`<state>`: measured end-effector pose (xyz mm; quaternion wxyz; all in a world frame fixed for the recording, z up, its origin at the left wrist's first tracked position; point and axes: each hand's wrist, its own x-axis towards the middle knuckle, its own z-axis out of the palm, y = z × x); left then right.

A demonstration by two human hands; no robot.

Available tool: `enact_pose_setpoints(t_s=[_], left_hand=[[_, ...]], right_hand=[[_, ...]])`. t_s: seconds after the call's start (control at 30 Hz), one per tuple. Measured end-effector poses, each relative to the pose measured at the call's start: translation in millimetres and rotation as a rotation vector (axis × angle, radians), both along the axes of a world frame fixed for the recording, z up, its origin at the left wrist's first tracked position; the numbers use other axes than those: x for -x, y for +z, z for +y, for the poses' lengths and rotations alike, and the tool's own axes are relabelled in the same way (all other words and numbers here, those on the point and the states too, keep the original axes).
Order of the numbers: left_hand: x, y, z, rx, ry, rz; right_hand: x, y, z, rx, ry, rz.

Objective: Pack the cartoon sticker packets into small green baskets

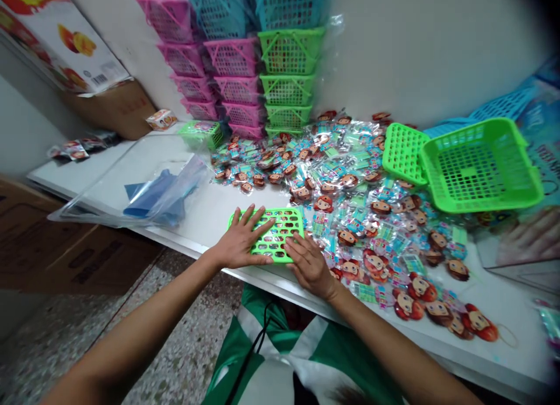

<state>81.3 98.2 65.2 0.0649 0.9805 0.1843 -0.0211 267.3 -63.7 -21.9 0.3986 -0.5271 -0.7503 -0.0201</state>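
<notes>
A green slotted basket lid (284, 220) lies flat near the table's front edge, and colourful pieces show through its holes. Across its left side rests my left hand (242, 240), fingers spread. My right hand (310, 266) lies on the lid's lower right corner with its fingers stretched out. How the lid sits on anything under it is hidden. Just to the right spreads a heap of clear-wrapped packets (324, 203) printed with cartoon faces. A second green lid (405, 151) leans beside an uncovered green basket (531, 177) on the right.
Stacked pink baskets (238, 90) and green baskets (286, 90) in clear plastic stand against the wall. A clear bag (105, 189) with blue material lies left on the white table (196, 221). Cardboard boxes (114, 107) stand behind it. Another person's blurred hand (534, 236) appears at far right.
</notes>
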Motion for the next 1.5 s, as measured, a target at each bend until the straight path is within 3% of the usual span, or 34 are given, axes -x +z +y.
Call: enact_pose_setpoints(t_s=[0.07,0.13,0.2,0.27,0.4,0.5,0.67,0.8,0.9,0.97,1.03,1.13,1.3,1.4,1.5], left_hand=[[0,0.3,0,-0.008,0.001,0.002],[0,0.7,0,-0.012,0.001,-0.001],[0,1.0,0,-0.013,0.001,-0.008],[0,1.2,0,-0.008,0.002,-0.014],[0,0.3,1,0.021,0.012,-0.034],[0,-0.4,3,0.048,0.015,-0.044],[0,1.4,5,0.068,0.023,-0.046],[2,1.6,5,0.071,0.024,-0.068],[4,0.9,4,0.068,0.02,-0.085],[4,0.4,3,0.073,0.022,-0.095],[5,-0.1,3,0.085,0.024,-0.109],[5,-1.6,4,0.114,0.031,-0.134],[6,-2.9,5,0.146,0.046,-0.152],[7,-2.1,5,0.141,0.045,-0.14],[8,-2.1,5,0.116,0.043,-0.143]], right_hand=[[-6,11.5,-1,0.054,0.012,0.138],[-16,24.0,8,0.114,-0.09,0.346],[-27,34.5,29,0.203,-0.217,0.594],[-35,40.8,57,0.333,-0.259,0.866],[-37,38.5,102,0.551,-0.172,1.157],[-32,30.4,112,0.64,-0.133,1.232],[-30,24.4,107,0.666,-0.138,1.218],[-39,35.3,104,0.628,-0.166,1.033],[-37,50.9,106,0.448,-0.235,0.648],[-26,60.0,109,0.364,-0.206,0.307],[-14,65.0,113,0.388,-0.132,0.083],[0,64.6,120,0.457,-0.09,-0.029],[-5,59.5,125,0.493,-0.128,0.089],[-21,62.1,125,0.567,-0.036,0.51],[-35,63.2,122,0.531,0.001,0.894]])
